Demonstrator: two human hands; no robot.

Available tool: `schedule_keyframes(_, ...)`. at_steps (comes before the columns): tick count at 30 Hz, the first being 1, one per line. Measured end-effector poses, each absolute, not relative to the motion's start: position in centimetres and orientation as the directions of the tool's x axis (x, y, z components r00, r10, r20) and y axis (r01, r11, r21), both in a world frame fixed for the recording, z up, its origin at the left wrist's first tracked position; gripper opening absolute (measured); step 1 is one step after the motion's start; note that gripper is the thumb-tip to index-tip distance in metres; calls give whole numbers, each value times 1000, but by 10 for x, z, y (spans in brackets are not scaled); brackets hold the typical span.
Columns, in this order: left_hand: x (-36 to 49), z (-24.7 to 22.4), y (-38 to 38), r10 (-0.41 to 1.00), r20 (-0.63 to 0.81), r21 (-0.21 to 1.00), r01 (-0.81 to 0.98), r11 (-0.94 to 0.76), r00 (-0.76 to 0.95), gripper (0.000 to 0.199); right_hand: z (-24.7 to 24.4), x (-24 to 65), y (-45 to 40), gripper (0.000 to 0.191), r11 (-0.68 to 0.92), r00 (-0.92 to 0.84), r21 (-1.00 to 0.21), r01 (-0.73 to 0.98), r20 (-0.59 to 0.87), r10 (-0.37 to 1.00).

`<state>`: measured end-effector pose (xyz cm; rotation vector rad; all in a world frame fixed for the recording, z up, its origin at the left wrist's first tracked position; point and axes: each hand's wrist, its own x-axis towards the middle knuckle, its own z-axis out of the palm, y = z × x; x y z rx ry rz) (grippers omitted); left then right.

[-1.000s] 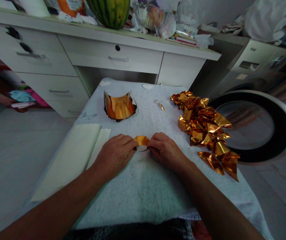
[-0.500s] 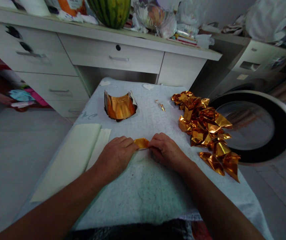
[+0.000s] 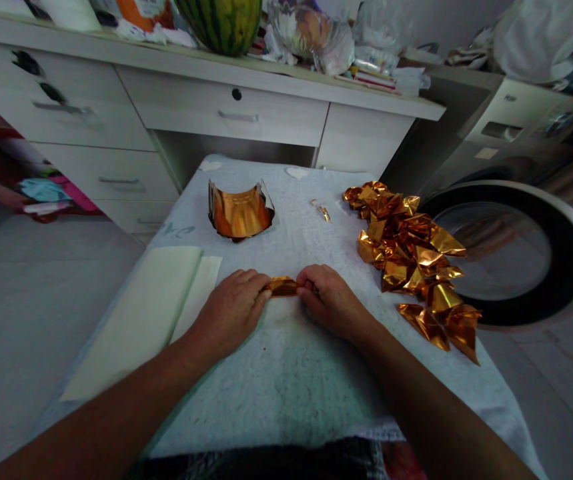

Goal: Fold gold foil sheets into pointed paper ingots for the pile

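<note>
Between my two hands, close to the tabletop, is a small piece of gold foil paper (image 3: 283,287). My left hand (image 3: 236,307) pinches its left end with thumb and fingers. At the other end my right hand (image 3: 330,299) grips it with curled fingers. The fingers cover both tips of the foil. Beyond them stands a curved stack of gold foil sheets (image 3: 241,212). Many folded gold foil pieces (image 3: 409,250) lie heaped to the right of my right hand. Pale yellow paper sheets (image 3: 136,313) rest beside my left forearm.
A pale patterned cloth (image 3: 286,387) covers the table. Small foil scraps (image 3: 323,212) lie near its far side. White drawers (image 3: 236,113) stand behind, with a watermelon (image 3: 221,23) on the counter. At right, a washing machine's round door (image 3: 516,253) hangs open beside the table.
The foil between my hands has tipped, showing a narrower, darker face than before. My hands have shifted only slightly, both still gripping its ends.
</note>
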<state>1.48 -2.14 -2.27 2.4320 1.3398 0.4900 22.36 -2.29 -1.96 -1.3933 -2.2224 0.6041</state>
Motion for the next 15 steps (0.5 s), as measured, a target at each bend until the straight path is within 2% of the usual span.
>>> schedule_keyframes(6,14,-22,-23,879,101,404,788,-463,465,19,-19,220,-22,10,359,-365,-538,763,101,926)
schedule_keyframes(15,17,-17,-23,895,48,356,830,-430,443,23,-15,216,-20,18,343,-361,-408,846,35,932)
